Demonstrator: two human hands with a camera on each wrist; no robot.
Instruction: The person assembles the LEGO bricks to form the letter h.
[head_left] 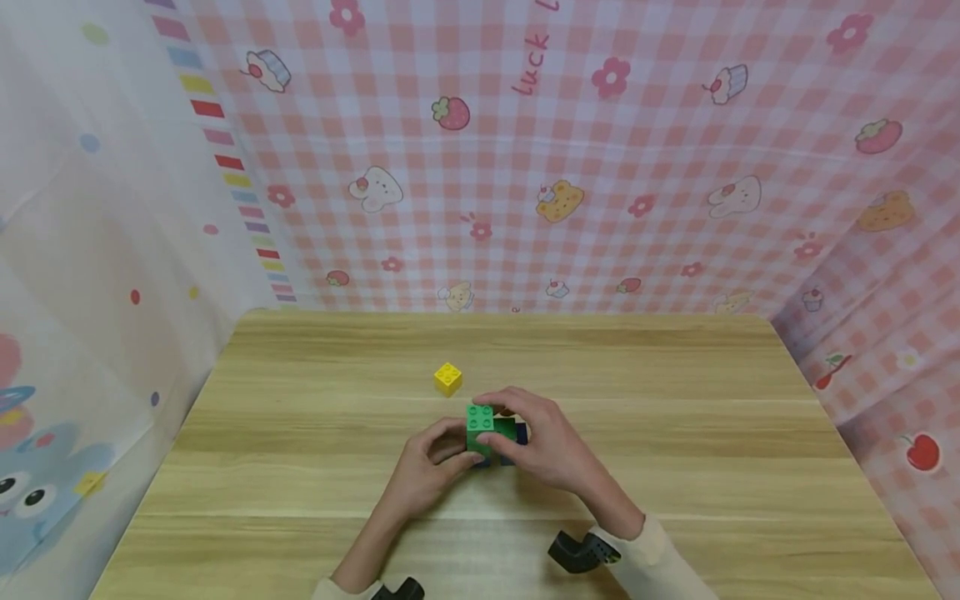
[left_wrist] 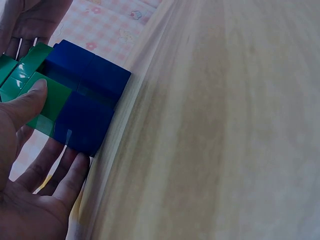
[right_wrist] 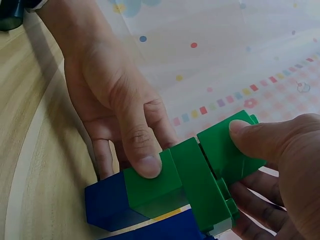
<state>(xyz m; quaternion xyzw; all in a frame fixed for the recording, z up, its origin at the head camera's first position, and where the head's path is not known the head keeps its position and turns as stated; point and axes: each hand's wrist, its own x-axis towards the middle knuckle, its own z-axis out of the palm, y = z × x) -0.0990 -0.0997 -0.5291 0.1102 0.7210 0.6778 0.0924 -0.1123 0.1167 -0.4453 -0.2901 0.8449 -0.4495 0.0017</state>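
A toy building-brick build stands on the table, with blue bricks (left_wrist: pixel 85 122) at its base and green bricks (right_wrist: pixel 152 187) above them. A longer green brick (right_wrist: pixel 197 180) lies across the upper part. On top is a square green brick (head_left: pixel 480 417) with studs facing up; in the right wrist view a thin dark gap shows between it and the longer one. My left hand (head_left: pixel 427 471) holds the build from the left, its thumb on a lower green brick and fingers behind the blue. My right hand (head_left: pixel 551 442) grips the top green brick between thumb and fingers.
A yellow square brick (head_left: pixel 447 379) sits apart on the wooden table (head_left: pixel 300 400), just beyond the hands. Patterned cloths (head_left: pixel 510 167) hang behind the table and along its sides. A black device (head_left: pixel 577 552) is strapped at the right wrist.
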